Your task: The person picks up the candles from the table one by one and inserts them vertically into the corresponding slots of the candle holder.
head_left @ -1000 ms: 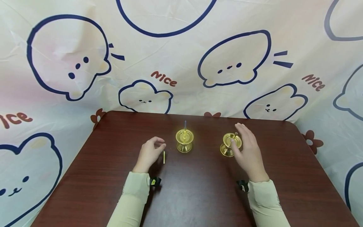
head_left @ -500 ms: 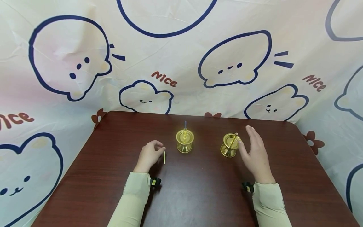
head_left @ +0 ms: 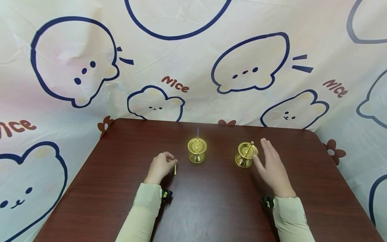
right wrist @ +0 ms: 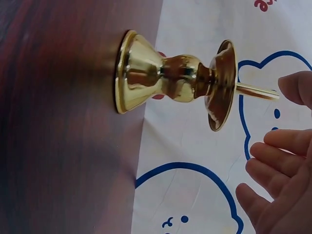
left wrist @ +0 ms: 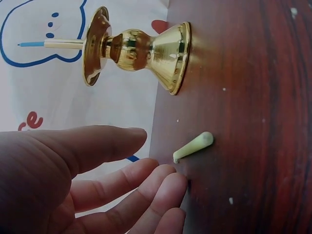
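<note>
My left hand [head_left: 160, 167] hovers beside a short pale yellow stick [left wrist: 193, 146] on the table, thumb and fingers apart with nothing between them. In the head view the fingertips overlap the stick's far end. To the right of this hand stands a brass candlestick [head_left: 197, 149], upright, with a thin blue stick [left wrist: 31, 44] on its centre post. A second, similar brass candlestick [right wrist: 168, 80] stands further right, its post bare at the top. Just right of it my right hand [head_left: 273, 169] is held with fingers extended and holds nothing; its thumb tip overlaps the dish rim in the head view.
Both candlesticks stand toward the back of the dark brown wooden table [head_left: 211, 208]. A pale cloth [head_left: 193, 60] with blue-outlined cartoon animals hangs behind it and at both sides. Each wrist carries a small black device.
My right hand has moved right, off the second candlestick, and drawn slightly nearer to me. The left hand has lowered a little toward the yellow stick. Both candlesticks stay put.
</note>
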The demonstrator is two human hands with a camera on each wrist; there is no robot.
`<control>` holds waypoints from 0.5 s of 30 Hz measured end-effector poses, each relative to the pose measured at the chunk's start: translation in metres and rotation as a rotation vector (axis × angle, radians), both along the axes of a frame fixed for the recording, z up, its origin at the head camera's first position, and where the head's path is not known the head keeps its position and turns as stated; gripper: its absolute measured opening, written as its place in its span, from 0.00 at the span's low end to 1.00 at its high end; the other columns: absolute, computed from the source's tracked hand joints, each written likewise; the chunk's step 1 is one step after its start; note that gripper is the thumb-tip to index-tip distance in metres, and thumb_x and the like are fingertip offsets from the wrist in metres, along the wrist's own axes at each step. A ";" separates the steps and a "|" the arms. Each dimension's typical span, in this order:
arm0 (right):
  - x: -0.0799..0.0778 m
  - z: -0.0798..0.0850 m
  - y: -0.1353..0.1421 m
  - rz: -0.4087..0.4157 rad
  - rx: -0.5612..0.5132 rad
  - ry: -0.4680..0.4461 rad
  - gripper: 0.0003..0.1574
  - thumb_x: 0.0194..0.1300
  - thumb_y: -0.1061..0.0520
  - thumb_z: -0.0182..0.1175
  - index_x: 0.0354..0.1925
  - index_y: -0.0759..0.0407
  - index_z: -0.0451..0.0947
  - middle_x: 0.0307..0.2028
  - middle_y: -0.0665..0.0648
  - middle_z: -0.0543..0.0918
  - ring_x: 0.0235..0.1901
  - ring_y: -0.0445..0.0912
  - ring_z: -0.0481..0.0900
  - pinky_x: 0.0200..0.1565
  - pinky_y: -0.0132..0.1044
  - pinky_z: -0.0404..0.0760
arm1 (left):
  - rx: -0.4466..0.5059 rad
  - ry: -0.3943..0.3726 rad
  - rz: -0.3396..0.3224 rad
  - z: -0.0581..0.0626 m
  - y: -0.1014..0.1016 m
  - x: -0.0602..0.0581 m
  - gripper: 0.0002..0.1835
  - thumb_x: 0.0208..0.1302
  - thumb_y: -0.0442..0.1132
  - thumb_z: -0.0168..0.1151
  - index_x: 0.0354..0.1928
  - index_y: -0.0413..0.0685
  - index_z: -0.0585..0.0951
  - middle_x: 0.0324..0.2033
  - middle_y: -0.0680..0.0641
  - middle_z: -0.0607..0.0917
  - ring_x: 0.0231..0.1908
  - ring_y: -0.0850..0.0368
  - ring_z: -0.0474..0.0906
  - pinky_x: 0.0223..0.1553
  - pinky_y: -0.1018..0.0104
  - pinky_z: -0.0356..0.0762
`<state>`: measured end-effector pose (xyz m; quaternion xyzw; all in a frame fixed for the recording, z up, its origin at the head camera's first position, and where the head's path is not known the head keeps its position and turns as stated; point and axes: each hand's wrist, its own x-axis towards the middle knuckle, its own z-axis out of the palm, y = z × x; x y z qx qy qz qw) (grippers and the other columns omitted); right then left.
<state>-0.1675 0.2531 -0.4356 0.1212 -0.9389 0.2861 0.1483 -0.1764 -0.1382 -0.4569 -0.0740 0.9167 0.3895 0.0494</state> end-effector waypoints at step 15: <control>0.000 -0.006 0.008 0.084 0.151 -0.128 0.48 0.75 0.49 0.59 0.78 0.69 0.49 0.77 0.70 0.53 0.77 0.63 0.46 0.73 0.62 0.52 | -0.074 0.017 0.001 -0.002 0.002 -0.002 0.09 0.62 0.39 0.70 0.37 0.40 0.83 0.29 0.48 0.86 0.33 0.50 0.83 0.41 0.50 0.80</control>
